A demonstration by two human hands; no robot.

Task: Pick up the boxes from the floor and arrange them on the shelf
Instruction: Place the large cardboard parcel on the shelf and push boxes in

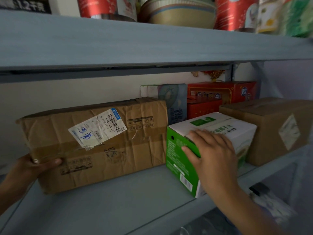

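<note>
Left hand (42, 164) is gripping the crumpled brown cardboard box (96, 143) by its lower corner on the pale grey shelf (118, 206). Right hand (211, 153) is lying flat on the green-and-white carton (179, 160), fingers spread, probably just pressing.

Single head-worn view, close to the shelf (118, 206), facing forward and slightly down; wide-angle, edges curved.

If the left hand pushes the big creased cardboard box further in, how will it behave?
The creased cardboard box looks soft; its dented walls may buckle under the left hand. Long and flat on the shelf, it will probably slide, not tip.
</note>
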